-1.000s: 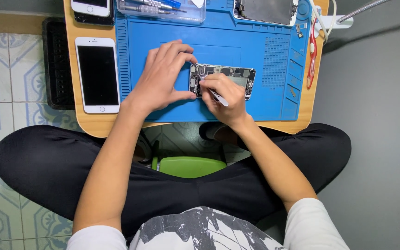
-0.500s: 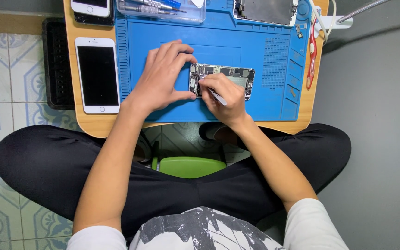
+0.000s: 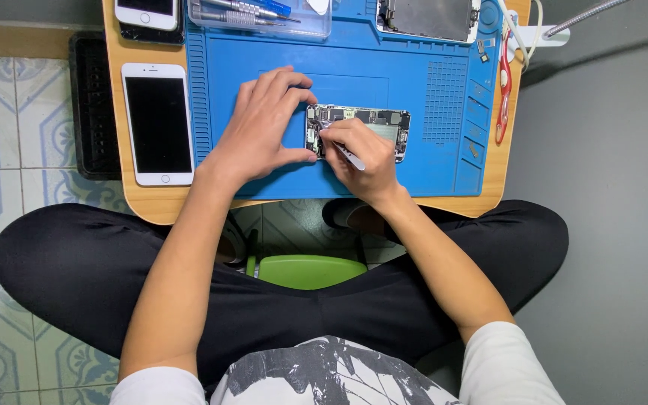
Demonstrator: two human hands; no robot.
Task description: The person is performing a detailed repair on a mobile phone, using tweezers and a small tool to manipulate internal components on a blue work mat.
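Note:
An opened phone body (image 3: 373, 124), its inner boards showing, lies on a blue work mat (image 3: 414, 90). My left hand (image 3: 264, 127) rests on the mat and pinches the phone's left end between thumb and fingers. My right hand (image 3: 358, 161) holds a thin silver tool (image 3: 339, 148) like a pen, its tip touching the phone's insides near the left end. The right hand covers the phone's lower left part.
A white phone (image 3: 157, 124) lies face up on the small wooden table (image 3: 151, 202), left of the mat. Another white phone (image 3: 148, 13), a clear tray of screwdrivers (image 3: 256, 15), a detached screen panel (image 3: 429, 16) and red tweezers (image 3: 502, 90) lie around the mat.

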